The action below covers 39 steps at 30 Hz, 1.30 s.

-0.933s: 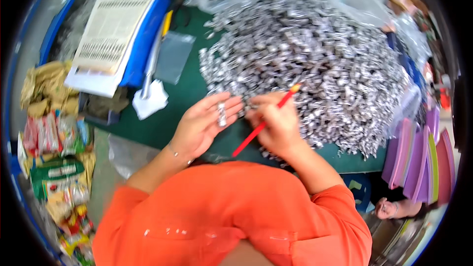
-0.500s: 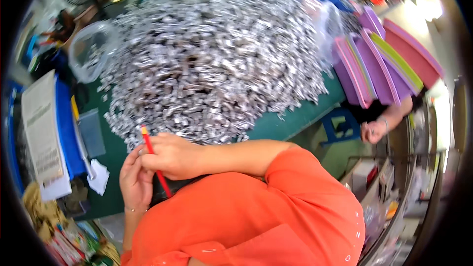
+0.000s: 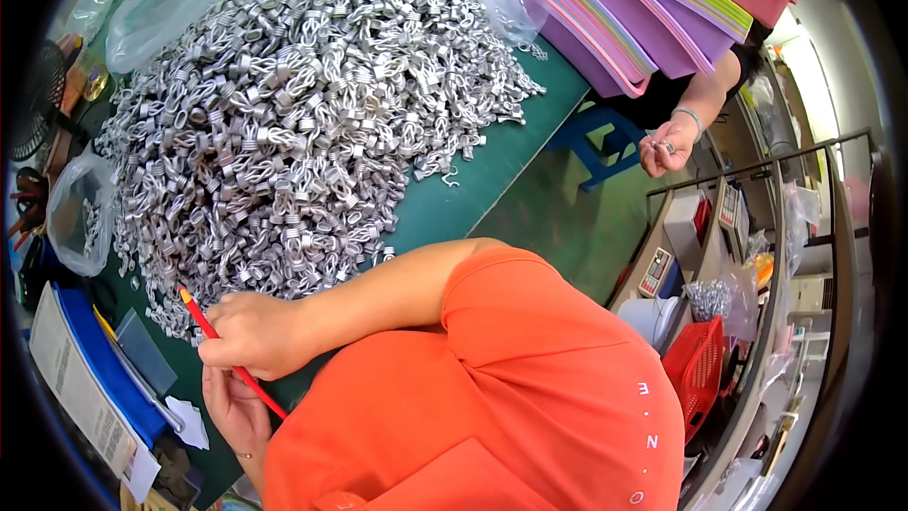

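Observation:
My right hand (image 3: 257, 333) is closed around a slim red rod (image 3: 257, 392), pencil-like, with a yellowish band near its upper tip. That tip points up and left at the edge of a large heap of small silver-grey metal loop pieces (image 3: 284, 104). Just below, my left hand (image 3: 236, 409) has its fingers curled up against the right hand. Its fingertips are partly hidden there, and I cannot make out what they pinch. Both hands are over the green table (image 3: 454, 194), close to my orange shirt.
At left stand a clear plastic tub (image 3: 80, 218), a blue folder (image 3: 113, 360) and a fan (image 3: 40, 99). Stacked coloured trays (image 3: 653, 14) lie at upper right. Below them another person's hand (image 3: 670, 144) holds something small, near a blue stool (image 3: 598, 144). Shelves with a red basket (image 3: 695, 374) line the right.
The view has swung right and sharpened, so the heap and trays sit farther left and higher. My right hand still holds the red rod; my left hand now shows lower beneath it.

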{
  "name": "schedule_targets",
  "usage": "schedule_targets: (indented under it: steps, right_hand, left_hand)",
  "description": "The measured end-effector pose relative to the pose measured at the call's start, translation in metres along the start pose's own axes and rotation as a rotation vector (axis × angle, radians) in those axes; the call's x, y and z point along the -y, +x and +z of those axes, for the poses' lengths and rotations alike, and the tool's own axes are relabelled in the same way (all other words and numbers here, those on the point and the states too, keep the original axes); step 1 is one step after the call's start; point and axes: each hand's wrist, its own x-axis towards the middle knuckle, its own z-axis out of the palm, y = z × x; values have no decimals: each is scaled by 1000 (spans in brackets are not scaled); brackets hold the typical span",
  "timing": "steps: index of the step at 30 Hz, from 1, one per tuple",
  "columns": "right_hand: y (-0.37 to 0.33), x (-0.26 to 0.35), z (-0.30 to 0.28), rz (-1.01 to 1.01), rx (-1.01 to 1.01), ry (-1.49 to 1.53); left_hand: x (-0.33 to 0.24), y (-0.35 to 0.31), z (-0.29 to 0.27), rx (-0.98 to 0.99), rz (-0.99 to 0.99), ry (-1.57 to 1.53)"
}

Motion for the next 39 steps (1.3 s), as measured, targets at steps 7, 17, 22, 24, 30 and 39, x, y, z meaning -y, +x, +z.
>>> schedule_targets:
  steps: [7, 17, 22, 24, 30, 39]
  right_hand:
    - [-4, -3, -2, 3, -35, -22]
    - [-5, -3, -4, 28, -42, 3]
    - [-6, -5, -2, 33, -52, 4]
    - [-6, -6, -2, 34, -48, -3]
    - [-6, -6, -2, 30, -37, -2]
    - [-5, -3, -14, 17, -73, -35]
  left_hand:
    - [-4, 4, -3, 115, 45, -4]
    - [-5, 4, 1, 125, 46, -41]
    - [-5, 3, 26, -126, 76, -2]
    - [-5, 4, 28, -154, 79, 9]
    - [-5, 3, 28, -200, 82, 14]
    - [-7, 4, 10, -174, 98, 7]
